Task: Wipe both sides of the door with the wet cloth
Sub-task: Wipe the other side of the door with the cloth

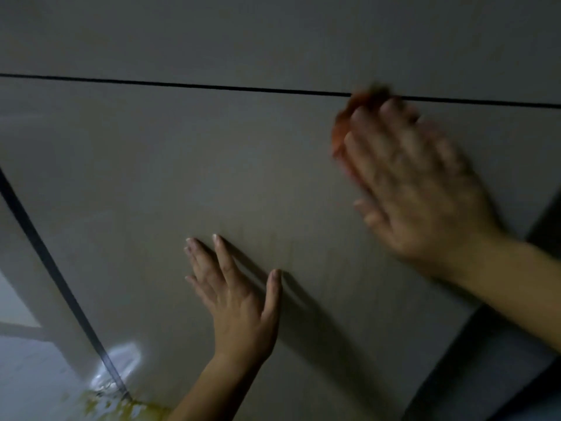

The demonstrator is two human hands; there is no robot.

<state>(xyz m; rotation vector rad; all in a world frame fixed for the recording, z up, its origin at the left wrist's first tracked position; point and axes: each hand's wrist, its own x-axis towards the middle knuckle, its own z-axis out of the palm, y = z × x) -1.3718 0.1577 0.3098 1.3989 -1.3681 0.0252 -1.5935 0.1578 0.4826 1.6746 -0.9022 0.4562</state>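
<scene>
Now your left hand [239, 302] lies flat on the grey door [182, 162], fingers straight and spread, thumb out to the right, near the lower middle of the panel. Your right hand [419, 183], blurred, is at the far right with its fingers straight and close together, pressing the orange cloth [343, 129] against the door. The cloth peeks out past your fingertips and reaches the thin dark groove [182, 84] running across the panel. A dark strip [45, 253] slants down the left side, ending by a bright glare [121, 360] and yellowish blotches [127, 408].
</scene>
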